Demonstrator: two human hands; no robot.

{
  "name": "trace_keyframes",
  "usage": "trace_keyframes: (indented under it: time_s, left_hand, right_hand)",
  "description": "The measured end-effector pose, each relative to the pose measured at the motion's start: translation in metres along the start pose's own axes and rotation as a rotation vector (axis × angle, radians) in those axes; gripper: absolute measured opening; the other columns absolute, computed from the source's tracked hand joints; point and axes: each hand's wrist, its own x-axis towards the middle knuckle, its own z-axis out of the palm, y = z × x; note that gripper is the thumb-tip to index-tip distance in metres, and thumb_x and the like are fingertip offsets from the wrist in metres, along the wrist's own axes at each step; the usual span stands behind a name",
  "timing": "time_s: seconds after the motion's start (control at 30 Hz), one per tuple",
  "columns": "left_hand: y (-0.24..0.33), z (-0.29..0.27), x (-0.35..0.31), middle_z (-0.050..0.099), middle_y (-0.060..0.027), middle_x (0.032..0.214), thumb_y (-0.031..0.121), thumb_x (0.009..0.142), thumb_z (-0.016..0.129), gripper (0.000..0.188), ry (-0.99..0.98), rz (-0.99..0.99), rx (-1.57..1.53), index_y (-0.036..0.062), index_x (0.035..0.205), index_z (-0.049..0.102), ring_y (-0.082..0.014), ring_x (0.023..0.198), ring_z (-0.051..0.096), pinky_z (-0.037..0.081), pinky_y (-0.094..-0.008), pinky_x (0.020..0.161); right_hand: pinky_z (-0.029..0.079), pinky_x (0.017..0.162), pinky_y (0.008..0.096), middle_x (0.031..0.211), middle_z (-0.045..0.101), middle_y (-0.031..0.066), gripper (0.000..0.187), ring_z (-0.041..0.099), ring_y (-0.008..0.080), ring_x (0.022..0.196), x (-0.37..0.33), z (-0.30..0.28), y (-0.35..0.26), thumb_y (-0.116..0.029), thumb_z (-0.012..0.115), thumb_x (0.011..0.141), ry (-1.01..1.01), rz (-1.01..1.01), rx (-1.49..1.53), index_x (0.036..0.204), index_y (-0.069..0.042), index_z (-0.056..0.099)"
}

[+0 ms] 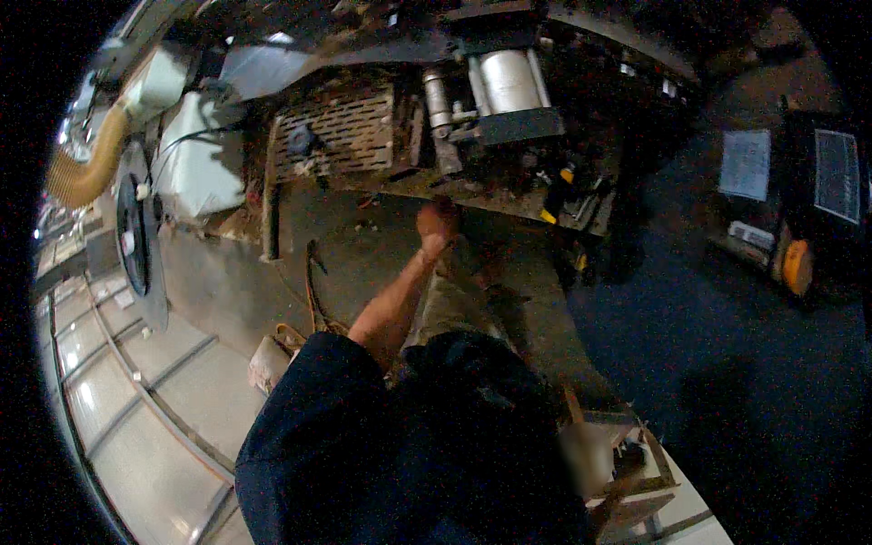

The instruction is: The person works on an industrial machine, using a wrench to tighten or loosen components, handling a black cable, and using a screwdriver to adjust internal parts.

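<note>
My left hand (438, 222) reaches forward at the end of a bare forearm, just short of the workbench's front edge (490, 202). Its fingers look curled closed; dim light hides whatever they may hold. Below the hand is my trouser leg (459, 304). Closest to it on the bench is a metal cylinder with fittings (438, 100). Behind that stands a larger silver cylinder between rods (509, 80). My right hand cannot be made out; a pale smeared shape (589, 459) at lower right is too blurred to name.
A slotted rusty metal plate (350, 132) lies on the bench, with a yellow-and-black tool (556, 195) at its right end. Far left are a ribbed yellow hose (95, 163) and a round disc (136, 227). A wooden frame (636, 490) stands at lower right.
</note>
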Motion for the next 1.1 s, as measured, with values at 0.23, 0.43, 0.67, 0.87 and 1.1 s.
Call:
trace_keyframes:
  time_s: [0.23,0.43,0.67,0.87,1.1]
  left_hand:
    - [-0.151,-0.047,0.061,0.07,-0.0114,0.08,0.033,0.075,0.078,0.033,0.233,-0.172,0.446,0.0026,0.082,0.069,-0.0259,0.061,0.066,0.054,-0.0385,0.052]
    - [-0.13,-0.141,0.069,0.068,-0.0173,0.083,0.021,0.08,0.071,0.028,0.761,-0.303,-0.06,-0.0007,0.097,0.065,-0.0353,0.072,0.067,0.055,-0.0419,0.062]
    - [-0.3,-0.161,0.11,0.064,-0.0149,0.08,0.026,0.083,0.068,0.035,0.709,-0.172,0.341,0.0014,0.108,0.062,-0.0319,0.074,0.064,0.054,-0.0448,0.067]
    - [-0.225,-0.2,0.095,0.066,-0.0172,0.09,0.029,0.084,0.067,0.037,0.509,-0.496,-0.225,0.006,0.112,0.063,-0.0368,0.082,0.064,0.052,-0.0486,0.071]
    - [-0.233,-0.321,0.075,0.061,-0.0191,0.097,0.009,0.079,0.063,0.031,1.084,-0.064,0.253,0.0063,0.11,0.061,-0.0409,0.093,0.059,0.048,-0.0491,0.074]
  right_hand:
    - [0.052,0.068,0.0429,0.099,0.066,0.0142,0.043,0.063,0.0288,0.085,0.022,0.085,0.008,-0.041,0.056,0.094,-0.581,-0.045,0.077,0.114,-0.003,0.06]
    - [0.052,0.067,0.0433,0.101,0.066,0.0145,0.044,0.063,0.0293,0.086,0.061,0.093,-0.032,-0.041,0.056,0.094,-0.603,-0.178,0.025,0.114,-0.003,0.059]
    - [0.052,0.069,0.0441,0.101,0.066,0.0156,0.043,0.063,0.0308,0.087,0.111,0.108,-0.095,-0.04,0.056,0.094,-0.783,-0.208,-0.122,0.117,-0.003,0.059]
    - [0.051,0.071,0.0452,0.1,0.066,0.017,0.042,0.064,0.0327,0.088,0.107,0.107,-0.159,-0.037,0.056,0.095,-0.763,-0.149,-0.186,0.119,-0.004,0.059]
    - [0.051,0.073,0.0463,0.099,0.067,0.0186,0.04,0.064,0.035,0.088,0.112,0.119,-0.234,-0.034,0.057,0.096,-0.767,-0.163,-0.171,0.123,-0.005,0.059]
